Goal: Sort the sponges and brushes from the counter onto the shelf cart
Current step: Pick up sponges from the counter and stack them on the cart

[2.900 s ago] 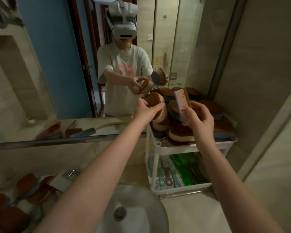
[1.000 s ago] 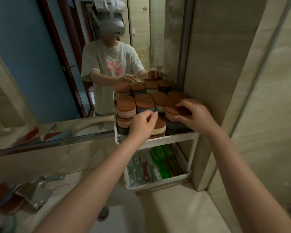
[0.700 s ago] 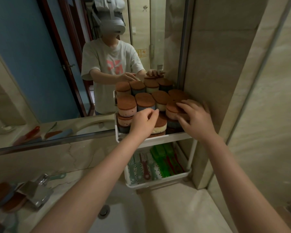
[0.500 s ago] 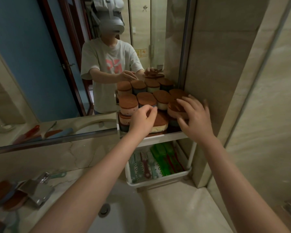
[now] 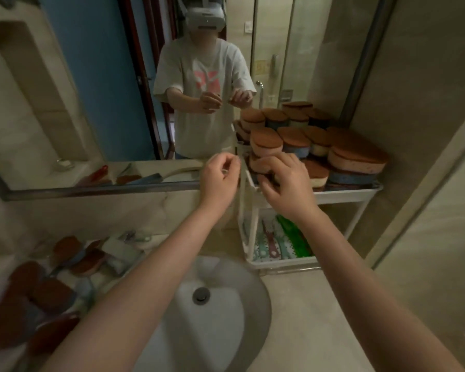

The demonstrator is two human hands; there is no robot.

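Head view: both forearms reach fwd over the sink (image 5: 234,326) toward the shelf cart (image 5: 341,196). The cart stands on the surface (image 5: 320,304) right of the sink, against the wall & just beside the mirror (image 5: 91,89).

L hand (image 5: 219,178) hangs in the air just left of the cart's front-left post. Its fingers are loosely curled, thumb near index tip, nothing in it. R hand (image 5: 286,181) is at the top tray's front-left corner, palm down, fingers bent & spread, nothing visibly gripped. Its tips sit just in front of a low pink sponge (image 5: 258,165); touching or not, can't tell. Mirror shows both hands empty too.

Top tray is packed w/ stacked sponges (image 5: 357,159), brown scrub side up, pink/blue/cream foam under. They sit in approx. two layers, several rows back to the mirror. Bottom tray holds brushes (image 5: 293,237) lying side by side, green ones on the right, pink & teal handles to their left.

Loose sponges (image 5: 51,294) lie on the surface left of the sink, brown tops, roughly piled, blurred. Something pale lies among them nearer the wall, too blurred to name. Drain (image 5: 201,295) sits mid-basin.
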